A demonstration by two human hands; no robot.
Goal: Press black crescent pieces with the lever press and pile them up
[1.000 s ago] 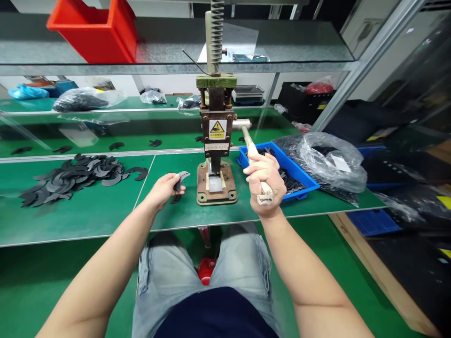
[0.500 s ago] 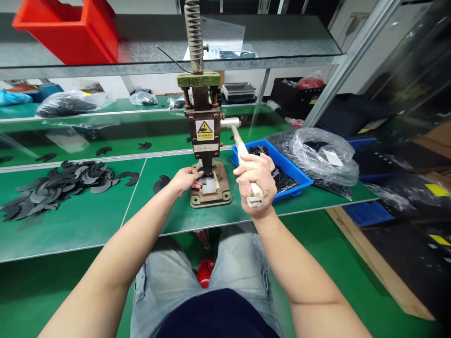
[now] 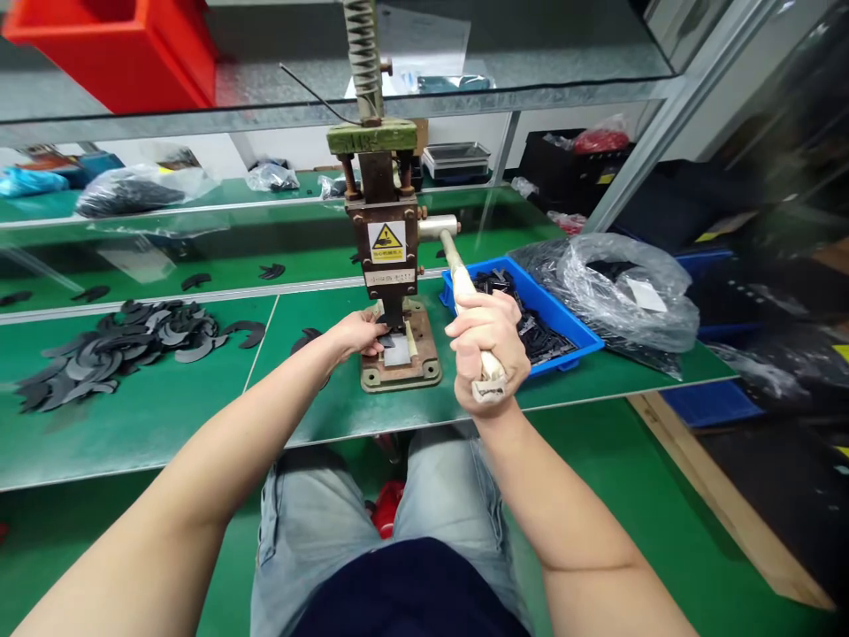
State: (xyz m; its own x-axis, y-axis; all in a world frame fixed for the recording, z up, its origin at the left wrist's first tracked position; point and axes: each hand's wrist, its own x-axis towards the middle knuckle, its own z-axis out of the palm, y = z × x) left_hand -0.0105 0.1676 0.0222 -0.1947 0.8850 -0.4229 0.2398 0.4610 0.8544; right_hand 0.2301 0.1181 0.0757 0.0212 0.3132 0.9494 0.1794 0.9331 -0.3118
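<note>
Both hands: since the first frame, the left hand (image 3: 358,333) has moved rightward to the base (image 3: 421,356) of the press (image 3: 391,214); the right hand (image 3: 487,349) stays clenched round the lever (image 3: 455,260).
Pile of dark pieces (image 3: 133,349): well apart, left of the left hand.
Loose pieces (image 3: 305,338): left of the left hand, partly hidden by its forearm.
Spring (image 3: 363,53): beyond the left hand, its top cut off.
Pinched piece (image 3: 386,341): in the left hand, at the metal plate (image 3: 398,354); mostly covered, so whether it lies flat I cannot tell.
Punch (image 3: 393,311): just beside the left fingertips; best seat the piece squarely and clear the fingers before working the lever.
Blue tray (image 3: 577,356): right of the right hand, its dark contents too jumbled to separate.
</note>
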